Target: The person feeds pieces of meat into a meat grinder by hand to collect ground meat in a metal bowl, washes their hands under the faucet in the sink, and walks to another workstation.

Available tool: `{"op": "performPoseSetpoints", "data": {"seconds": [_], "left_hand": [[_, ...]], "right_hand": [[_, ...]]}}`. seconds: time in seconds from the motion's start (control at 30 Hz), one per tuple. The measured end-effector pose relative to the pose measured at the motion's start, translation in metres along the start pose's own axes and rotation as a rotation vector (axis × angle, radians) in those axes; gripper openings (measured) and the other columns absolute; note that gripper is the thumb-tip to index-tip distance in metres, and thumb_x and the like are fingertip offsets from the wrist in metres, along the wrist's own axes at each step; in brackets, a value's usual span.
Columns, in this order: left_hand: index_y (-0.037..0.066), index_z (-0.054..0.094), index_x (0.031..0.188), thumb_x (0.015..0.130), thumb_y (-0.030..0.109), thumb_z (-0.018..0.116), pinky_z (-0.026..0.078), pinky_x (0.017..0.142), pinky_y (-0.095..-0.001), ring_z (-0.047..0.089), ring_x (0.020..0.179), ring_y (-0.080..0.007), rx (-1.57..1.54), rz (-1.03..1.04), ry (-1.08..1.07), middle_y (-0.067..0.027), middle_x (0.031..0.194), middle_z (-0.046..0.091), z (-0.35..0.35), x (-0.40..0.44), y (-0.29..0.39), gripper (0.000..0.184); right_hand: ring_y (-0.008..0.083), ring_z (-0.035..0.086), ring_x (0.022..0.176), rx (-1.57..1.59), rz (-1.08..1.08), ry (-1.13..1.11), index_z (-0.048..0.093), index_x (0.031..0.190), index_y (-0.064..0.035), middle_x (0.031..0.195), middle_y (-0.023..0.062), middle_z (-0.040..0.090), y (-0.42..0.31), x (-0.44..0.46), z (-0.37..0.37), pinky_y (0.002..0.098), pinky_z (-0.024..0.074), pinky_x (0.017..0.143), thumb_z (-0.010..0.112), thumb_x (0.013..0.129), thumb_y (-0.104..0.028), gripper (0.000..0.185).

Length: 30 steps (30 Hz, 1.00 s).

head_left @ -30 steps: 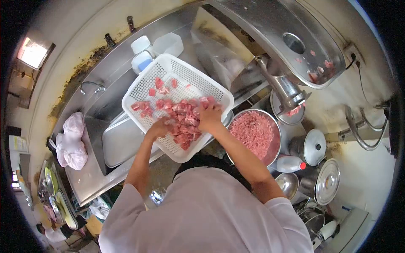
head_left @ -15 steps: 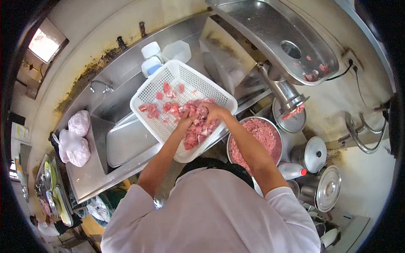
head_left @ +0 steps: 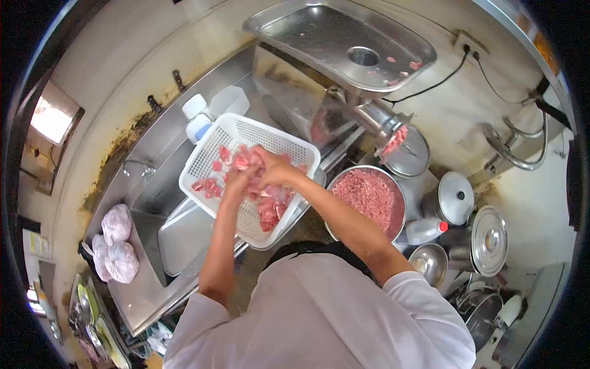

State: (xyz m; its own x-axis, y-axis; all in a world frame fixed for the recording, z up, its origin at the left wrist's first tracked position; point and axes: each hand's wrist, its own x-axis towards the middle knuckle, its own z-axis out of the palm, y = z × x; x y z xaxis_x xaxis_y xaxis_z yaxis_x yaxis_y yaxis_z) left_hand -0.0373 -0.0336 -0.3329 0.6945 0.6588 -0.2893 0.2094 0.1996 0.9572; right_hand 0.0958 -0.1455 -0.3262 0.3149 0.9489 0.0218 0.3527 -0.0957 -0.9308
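Observation:
Over a white perforated plastic basket [head_left: 195, 161] both my hands are cupped together around a clump of raw meat chunks [head_left: 244, 158]. My left hand [head_left: 237, 181] is on the near left of the clump, fingers curled and blurred by motion. From the right, my right hand [head_left: 273, 168] closes over the other side of it, its fingers partly hidden by the meat. More pink chunks [head_left: 269, 212] lie on the basket floor near its front corner, with a smaller group of pieces [head_left: 208, 187] at the left.
A meat grinder [head_left: 375, 117] with a steel feed tray [head_left: 307, 27] stands at the back right, mince hanging from its outlet. Below is a large pot of minced meat [head_left: 369, 198]. Lidded pots [head_left: 456, 195] and a white bottle [head_left: 425, 230] stand beside it. Filled plastic bags [head_left: 121, 261] lie left.
Both hands have moved left within the basket and now grip a clump together. The view has shifted, so the grinder and basket appear lower and further left.

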Motion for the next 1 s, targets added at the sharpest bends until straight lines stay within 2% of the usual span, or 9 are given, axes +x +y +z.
{"op": "performPoseSetpoints", "data": {"seconds": [0.17, 0.3, 0.4, 0.43, 0.6, 0.63, 0.7, 0.77, 1.0], "left_hand": [[0.004, 0.054, 0.132, 0.084, 0.019, 0.079, 0.054, 0.091, -0.0332, 0.063, 0.108, -0.0181, 0.055, 0.580, 0.015, -0.0090, 0.119, 0.064, 0.014, -0.041, 0.159, 0.056], [0.007, 0.054, 0.130, 0.085, 0.021, 0.079, 0.054, 0.090, -0.0322, 0.066, 0.104, -0.0184, -0.007, 0.951, -0.107, -0.0077, 0.113, 0.066, 0.062, -0.059, 0.286, 0.053], [0.005, 0.064, 0.114, 0.091, 0.024, 0.070, 0.054, 0.082, -0.0309, 0.066, 0.100, -0.0166, -0.016, 1.057, -0.249, -0.0086, 0.108, 0.068, 0.100, -0.048, 0.352, 0.030], [0.004, 0.070, 0.098, 0.090, 0.016, 0.069, 0.054, 0.074, -0.0312, 0.067, 0.094, -0.0171, -0.123, 1.068, -0.263, -0.0097, 0.099, 0.069, 0.123, -0.054, 0.366, 0.014], [0.008, 0.068, 0.105, 0.094, 0.020, 0.067, 0.056, 0.072, -0.0276, 0.067, 0.097, -0.0134, 0.249, 1.042, -0.575, -0.0064, 0.099, 0.069, 0.157, 0.076, 0.397, 0.017], [0.009, 0.064, 0.120, 0.092, 0.030, 0.071, 0.055, 0.075, -0.0295, 0.065, 0.099, -0.0135, 0.276, 0.765, -0.596, -0.0082, 0.107, 0.068, 0.166, 0.086, 0.384, 0.035], [0.011, 0.059, 0.134, 0.090, 0.040, 0.074, 0.055, 0.078, -0.0314, 0.064, 0.101, -0.0136, 0.306, 0.500, -0.624, -0.0100, 0.115, 0.067, 0.179, 0.085, 0.365, 0.055], [0.011, 0.056, 0.140, 0.084, 0.041, 0.079, 0.054, 0.077, -0.0334, 0.064, 0.099, -0.0169, 0.592, 0.793, -0.374, -0.0106, 0.117, 0.066, 0.178, 0.071, 0.344, 0.068], [0.012, 0.064, 0.130, 0.076, 0.031, 0.083, 0.048, 0.095, -0.0374, 0.062, 0.106, -0.0221, 1.124, 1.012, -0.627, -0.0105, 0.118, 0.067, 0.214, 0.085, 0.322, 0.060]], "right_hand": [[0.0365, 0.054, 0.124, -0.138, -0.483, 0.297, 0.048, 0.133, -0.0055, 0.126, 0.0213, 0.058, -0.149, -0.005, -0.063, 0.0425, 0.0461, 0.101, 0.088, 0.053, -0.014, 0.089], [0.0434, 0.064, 0.103, -0.337, -0.715, 0.464, 0.056, 0.122, -0.0102, 0.110, 0.0237, 0.065, -0.253, -0.010, -0.148, 0.0471, 0.0543, 0.091, 0.088, 0.053, -0.018, 0.076], [0.0255, 0.069, 0.092, -0.250, -0.761, 0.358, 0.056, 0.123, -0.0054, 0.105, 0.0171, 0.069, -0.305, -0.014, -0.212, 0.0387, 0.0567, 0.079, 0.079, 0.072, -0.011, 0.057], [0.0269, 0.067, 0.098, -0.466, -0.606, 0.346, 0.041, 0.137, -0.0099, 0.115, 0.0190, 0.065, -0.323, -0.025, -0.231, 0.0382, 0.0574, 0.081, 0.082, 0.068, -0.008, 0.079], [0.0298, 0.069, 0.085, -0.288, -0.842, 0.282, 0.056, 0.126, -0.0033, 0.100, 0.0192, 0.070, -0.261, 0.015, -0.313, 0.0415, 0.0569, 0.074, 0.074, 0.074, -0.008, 0.055], [0.0298, 0.069, 0.085, -0.306, -0.847, 0.296, 0.056, 0.126, -0.0033, 0.100, 0.0192, 0.070, -0.249, 0.007, -0.325, 0.0415, 0.0569, 0.074, 0.074, 0.074, -0.008, 0.055], [0.0218, 0.070, 0.088, -0.564, -0.288, 0.203, 0.056, 0.135, -0.0095, 0.101, 0.0134, 0.071, -0.232, -0.014, -0.347, 0.0343, 0.0573, 0.074, 0.075, 0.071, -0.003, 0.067], [0.0223, 0.069, 0.089, -0.701, -0.183, 0.219, 0.054, 0.137, -0.0114, 0.107, 0.0133, 0.071, -0.221, -0.035, -0.359, 0.0348, 0.0567, 0.077, 0.075, 0.073, -0.002, 0.069], [0.0299, 0.067, 0.106, -0.761, -0.213, 0.336, 0.052, 0.140, -0.0134, 0.121, 0.0106, 0.070, -0.164, -0.075, -0.363, 0.0409, 0.0519, 0.094, 0.082, 0.070, -0.013, 0.076]]}}
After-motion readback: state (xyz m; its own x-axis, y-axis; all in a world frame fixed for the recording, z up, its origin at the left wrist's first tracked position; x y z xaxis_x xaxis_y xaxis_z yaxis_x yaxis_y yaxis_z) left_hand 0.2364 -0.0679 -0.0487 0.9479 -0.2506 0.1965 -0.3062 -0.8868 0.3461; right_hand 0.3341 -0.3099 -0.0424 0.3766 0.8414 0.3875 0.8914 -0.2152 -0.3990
